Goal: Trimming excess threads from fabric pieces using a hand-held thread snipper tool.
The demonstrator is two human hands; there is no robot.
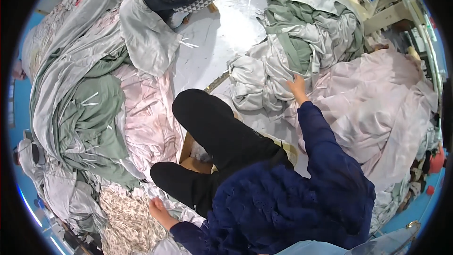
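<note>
Right hand (298, 89), fingers parted, lies at the grey-white fabric heap (258, 74), front right; left hand (162, 213), grip unclear, beside floral cloth (123, 222). Seemingly reaching for fabric; grasping calls for closing fingers.

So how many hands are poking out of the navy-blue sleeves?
2: the right hand at the light-grey fabric heap, the left hand beside the beige floral fabric. Neither is hidden, but whether they touch cloth is unclear.

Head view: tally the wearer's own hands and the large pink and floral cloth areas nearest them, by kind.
Hands: 2 (left hand, right hand)
Pink areas: 2 (pink cloth at left, pink heap at right)
Floral cloth: 1
Total: 5
</note>
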